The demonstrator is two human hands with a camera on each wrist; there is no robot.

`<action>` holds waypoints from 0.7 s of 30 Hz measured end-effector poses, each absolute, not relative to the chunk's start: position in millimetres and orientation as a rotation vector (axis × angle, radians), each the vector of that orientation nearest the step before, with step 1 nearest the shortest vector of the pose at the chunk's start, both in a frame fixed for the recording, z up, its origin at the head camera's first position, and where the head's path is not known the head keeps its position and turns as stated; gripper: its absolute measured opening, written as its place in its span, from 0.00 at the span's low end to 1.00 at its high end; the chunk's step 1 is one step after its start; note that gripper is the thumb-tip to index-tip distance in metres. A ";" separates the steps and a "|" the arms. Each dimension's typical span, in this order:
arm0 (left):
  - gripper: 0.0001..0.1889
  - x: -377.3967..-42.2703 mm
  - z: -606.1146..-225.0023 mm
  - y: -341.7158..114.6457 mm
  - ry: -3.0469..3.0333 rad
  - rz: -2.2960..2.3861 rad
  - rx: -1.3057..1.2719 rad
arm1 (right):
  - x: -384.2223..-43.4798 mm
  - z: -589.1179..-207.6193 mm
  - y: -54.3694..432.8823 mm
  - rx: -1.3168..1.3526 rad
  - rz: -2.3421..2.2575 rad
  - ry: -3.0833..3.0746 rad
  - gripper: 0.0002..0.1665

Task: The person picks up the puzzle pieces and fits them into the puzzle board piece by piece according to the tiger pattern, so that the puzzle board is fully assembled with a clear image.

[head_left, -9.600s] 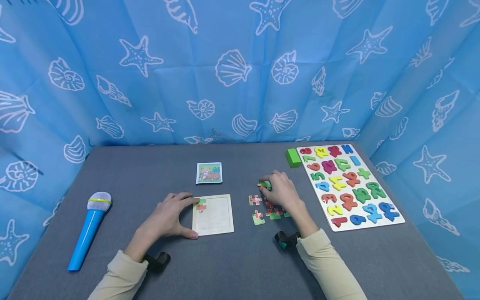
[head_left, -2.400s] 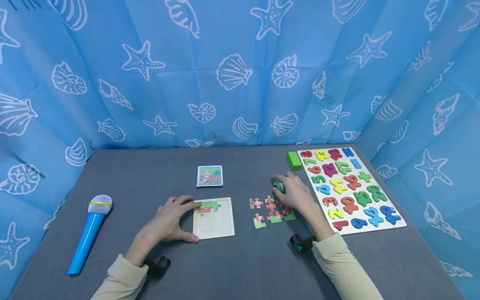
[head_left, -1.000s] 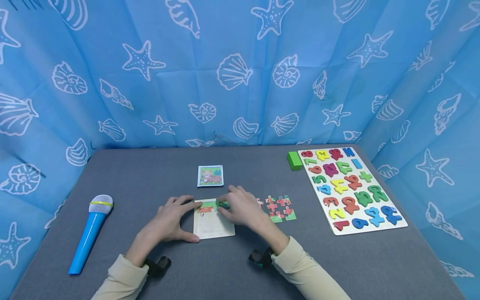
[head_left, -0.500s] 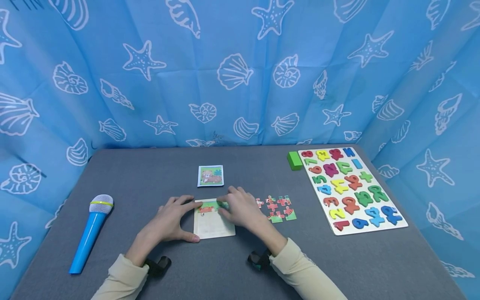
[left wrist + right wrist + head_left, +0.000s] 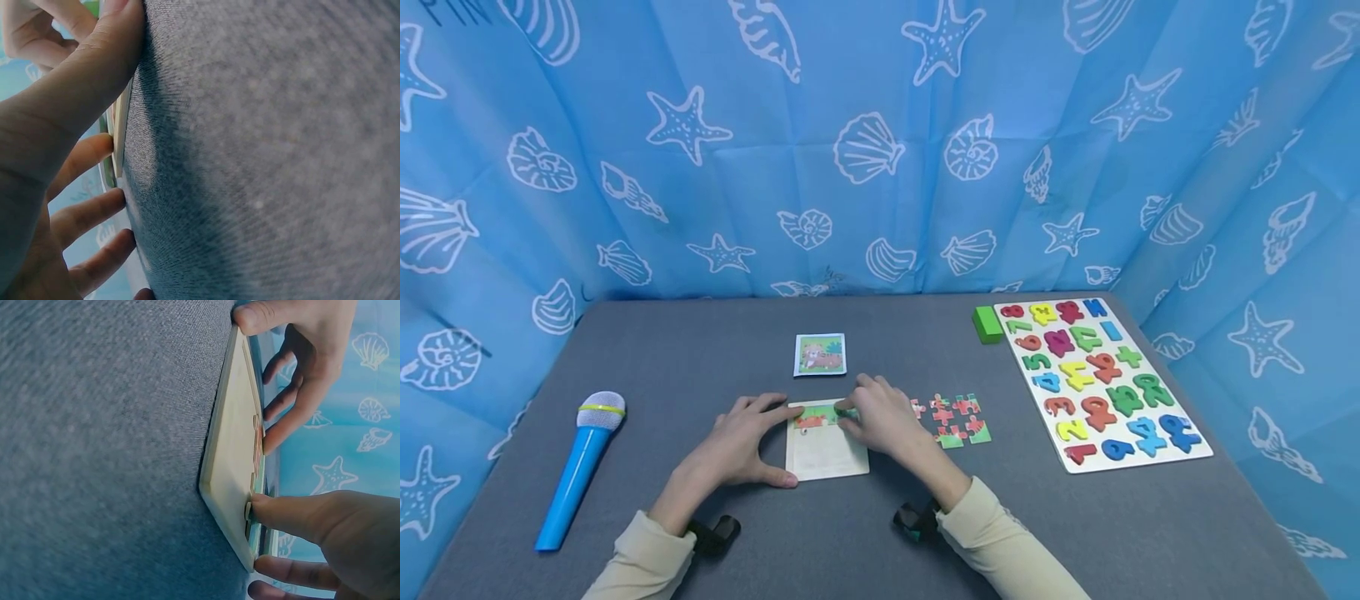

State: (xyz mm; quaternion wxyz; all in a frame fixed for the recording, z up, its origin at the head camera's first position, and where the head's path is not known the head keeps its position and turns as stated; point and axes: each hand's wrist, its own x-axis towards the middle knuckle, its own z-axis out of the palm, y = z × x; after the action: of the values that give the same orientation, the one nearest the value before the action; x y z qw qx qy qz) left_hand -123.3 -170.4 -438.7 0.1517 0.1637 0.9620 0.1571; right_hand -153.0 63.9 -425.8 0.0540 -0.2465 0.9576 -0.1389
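Note:
A pale wooden puzzle tray (image 5: pixel 827 457) lies flat on the table, with joined green and red puzzle pieces (image 5: pixel 812 417) along its far left. My left hand (image 5: pixel 737 442) holds the tray by its left side, thumb at the near corner and index finger at the far one. At the far right corner, my right hand (image 5: pixel 883 417) pinches a green puzzle piece (image 5: pixel 249 511), its thumb pressed to the piece in the right wrist view. That piece is mostly hidden behind the fingers in the head view. Several loose puzzle pieces (image 5: pixel 978 430) lie right of the right hand.
Behind the tray lies a small animal picture card (image 5: pixel 820 355). A blue toy microphone (image 5: pixel 580 471) is at the left. On the right are a number board (image 5: pixel 1052 437) and a green block (image 5: pixel 987 325). A blue shell-print curtain (image 5: pixel 865 208) hangs behind the table.
My right hand took a green piece from the loose ones and moved left to the tray's far right corner. The joined pieces in the tray have grown. My left hand stays put.

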 end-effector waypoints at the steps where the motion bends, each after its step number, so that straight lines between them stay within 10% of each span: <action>1: 0.54 -123.2 -438.6 -170.5 2.758 0.454 0.470 | -153.2 -426.3 63.9 -0.750 -0.436 2.905 0.15; 21: 0.55 -120.7 -437.9 -173.2 2.769 0.510 0.515 | -152.8 -429.0 62.5 -0.787 -0.511 2.893 0.15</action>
State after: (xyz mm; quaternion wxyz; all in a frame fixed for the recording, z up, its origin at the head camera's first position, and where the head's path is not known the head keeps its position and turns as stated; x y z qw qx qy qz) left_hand -120.7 -173.2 -437.9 0.1393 0.1781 0.9580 0.1764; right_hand -152.8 62.5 -429.0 0.0500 -0.2586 0.9500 -0.1678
